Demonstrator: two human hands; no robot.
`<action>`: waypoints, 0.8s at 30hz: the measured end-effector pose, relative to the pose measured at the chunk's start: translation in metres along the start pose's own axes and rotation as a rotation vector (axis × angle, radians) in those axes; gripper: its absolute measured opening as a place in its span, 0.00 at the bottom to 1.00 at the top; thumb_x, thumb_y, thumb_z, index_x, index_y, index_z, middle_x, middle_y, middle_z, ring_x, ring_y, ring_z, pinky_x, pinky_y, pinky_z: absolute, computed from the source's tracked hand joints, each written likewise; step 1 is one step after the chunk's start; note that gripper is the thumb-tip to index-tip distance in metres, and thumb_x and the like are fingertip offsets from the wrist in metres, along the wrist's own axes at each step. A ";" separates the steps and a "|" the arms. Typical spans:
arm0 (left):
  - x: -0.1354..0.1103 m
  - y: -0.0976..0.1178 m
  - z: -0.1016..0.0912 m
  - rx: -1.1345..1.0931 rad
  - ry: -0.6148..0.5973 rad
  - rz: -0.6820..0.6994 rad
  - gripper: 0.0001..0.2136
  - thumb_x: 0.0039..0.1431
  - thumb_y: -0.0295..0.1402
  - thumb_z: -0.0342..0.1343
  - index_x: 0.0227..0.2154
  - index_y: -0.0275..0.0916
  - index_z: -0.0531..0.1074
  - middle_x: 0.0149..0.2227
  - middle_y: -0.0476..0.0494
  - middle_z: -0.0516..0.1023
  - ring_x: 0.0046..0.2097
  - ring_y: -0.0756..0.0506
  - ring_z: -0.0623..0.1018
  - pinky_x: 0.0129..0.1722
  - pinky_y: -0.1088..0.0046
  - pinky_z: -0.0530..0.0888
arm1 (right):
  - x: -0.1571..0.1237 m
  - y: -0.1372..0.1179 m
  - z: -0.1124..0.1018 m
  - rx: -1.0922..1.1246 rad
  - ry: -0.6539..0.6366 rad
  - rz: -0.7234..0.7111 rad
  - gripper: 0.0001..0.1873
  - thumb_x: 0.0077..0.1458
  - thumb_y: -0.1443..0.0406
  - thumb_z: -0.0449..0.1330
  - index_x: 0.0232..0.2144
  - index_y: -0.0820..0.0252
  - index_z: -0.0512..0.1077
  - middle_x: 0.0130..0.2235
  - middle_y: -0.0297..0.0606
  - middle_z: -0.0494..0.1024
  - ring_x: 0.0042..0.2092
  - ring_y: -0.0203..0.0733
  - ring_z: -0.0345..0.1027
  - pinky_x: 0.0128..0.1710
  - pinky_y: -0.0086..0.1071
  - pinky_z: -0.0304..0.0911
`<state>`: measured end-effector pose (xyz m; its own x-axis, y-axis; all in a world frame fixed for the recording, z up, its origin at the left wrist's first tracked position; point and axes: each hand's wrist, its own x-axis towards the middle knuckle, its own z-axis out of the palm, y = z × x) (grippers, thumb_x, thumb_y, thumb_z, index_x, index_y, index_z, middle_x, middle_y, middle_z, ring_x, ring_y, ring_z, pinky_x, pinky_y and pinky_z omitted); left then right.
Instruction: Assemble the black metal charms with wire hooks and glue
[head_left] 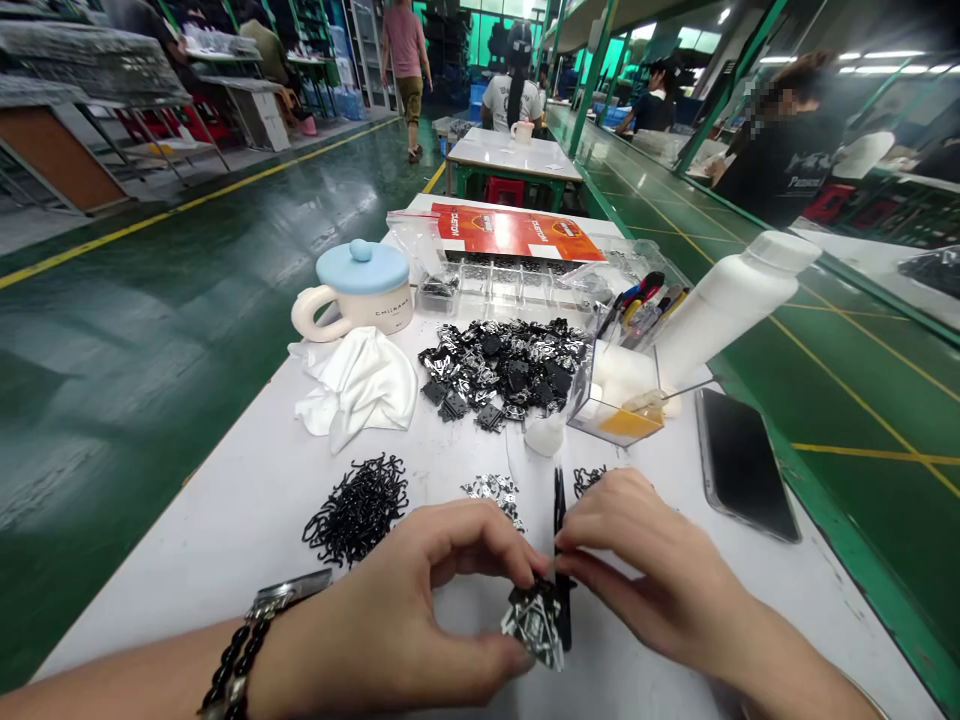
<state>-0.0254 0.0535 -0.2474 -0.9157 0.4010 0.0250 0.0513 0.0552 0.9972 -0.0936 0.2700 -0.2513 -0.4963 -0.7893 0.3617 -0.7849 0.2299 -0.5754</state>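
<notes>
Between its thumb and fingers, my left hand (397, 610) holds a small black-and-silver metal part (534, 625) low over the table. My right hand (652, 570) pinches slim black tweezers (559, 500) right beside that part. Whether the tweezers touch the part is hard to make out. Left of my hands lies a heap of black bent hooks (356, 510). Small silver pieces (495, 490) lie just beyond my left fingers. More small black pieces (589, 480) show behind my right hand, partly hidden.
Farther back sits a large pile of black-and-silver parts (502, 365). A white cloth (360, 385) and lidded mug (375, 300) stand left. To the right are a clear tool box (615, 415), white bottle (735, 300) and phone (746, 465). People work beyond.
</notes>
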 end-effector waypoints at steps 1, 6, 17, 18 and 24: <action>0.000 0.000 0.000 0.048 0.033 0.019 0.12 0.47 0.21 0.61 0.34 0.38 0.68 0.41 0.45 0.76 0.44 0.47 0.77 0.47 0.73 0.74 | 0.000 0.000 -0.001 0.075 0.057 0.063 0.07 0.55 0.73 0.58 0.36 0.58 0.68 0.31 0.36 0.73 0.34 0.37 0.64 0.34 0.35 0.59; -0.002 0.002 0.001 0.340 0.173 0.150 0.10 0.48 0.23 0.59 0.35 0.39 0.71 0.39 0.45 0.78 0.41 0.48 0.77 0.43 0.74 0.74 | 0.003 -0.005 0.008 0.761 0.232 0.467 0.07 0.47 0.64 0.66 0.29 0.56 0.72 0.29 0.34 0.73 0.31 0.35 0.66 0.30 0.29 0.63; -0.005 -0.006 0.001 0.326 0.215 0.185 0.18 0.50 0.23 0.59 0.45 0.41 0.67 0.42 0.46 0.77 0.43 0.47 0.77 0.45 0.73 0.75 | 0.005 -0.001 0.034 1.238 0.087 0.689 0.09 0.42 0.65 0.69 0.27 0.59 0.74 0.28 0.34 0.72 0.30 0.32 0.65 0.29 0.25 0.63; -0.005 -0.007 0.001 0.306 0.220 0.177 0.18 0.50 0.23 0.59 0.45 0.41 0.66 0.42 0.46 0.76 0.44 0.47 0.77 0.46 0.72 0.75 | 0.005 -0.002 0.034 1.244 0.088 0.693 0.09 0.42 0.65 0.69 0.27 0.58 0.74 0.28 0.33 0.72 0.30 0.32 0.65 0.29 0.24 0.63; -0.005 -0.009 0.003 0.241 0.229 0.178 0.15 0.50 0.21 0.57 0.40 0.41 0.67 0.43 0.44 0.74 0.46 0.45 0.75 0.46 0.70 0.75 | 0.006 -0.007 0.033 1.265 0.149 0.682 0.08 0.42 0.63 0.69 0.26 0.56 0.74 0.28 0.32 0.70 0.30 0.32 0.63 0.28 0.25 0.62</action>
<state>-0.0200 0.0535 -0.2570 -0.9479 0.2106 0.2390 0.2853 0.2277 0.9310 -0.0788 0.2449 -0.2696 -0.7285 -0.6496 -0.2173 0.4257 -0.1808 -0.8866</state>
